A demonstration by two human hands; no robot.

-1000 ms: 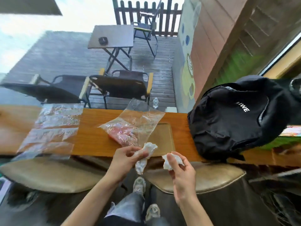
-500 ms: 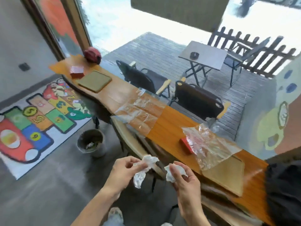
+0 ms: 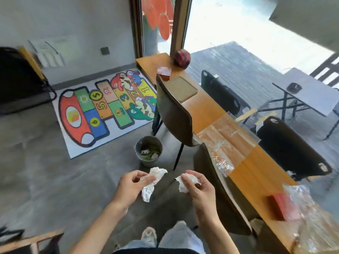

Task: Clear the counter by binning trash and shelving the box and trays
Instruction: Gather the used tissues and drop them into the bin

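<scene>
My left hand [image 3: 131,186] pinches a crumpled white tissue [image 3: 153,182] that hangs down from its fingers. My right hand [image 3: 197,189] grips a smaller crumpled white tissue [image 3: 185,183]. Both hands are over the grey floor, short of a round grey bin [image 3: 149,150] with paper scraps inside. The wooden counter [image 3: 207,110] runs along my right. On it lie a flat clear plastic sheet [image 3: 224,142], a red box [image 3: 283,206] under a crinkled clear bag [image 3: 315,220], a green tray [image 3: 181,88] and a small red box [image 3: 163,72] at the far end.
Two dark chairs [image 3: 174,114] stand against the counter's near side, close to the bin. A colourful hopscotch mat [image 3: 104,109] lies on the floor beyond the bin. A dark red round object [image 3: 182,58] sits at the counter's far end. Outdoor chairs [image 3: 286,149] and a folding table [image 3: 310,94] stand outside.
My view has swung left from the counter and backpack toward the floor and the bin. Both hands still hold their tissues and are now nearer the bin.
</scene>
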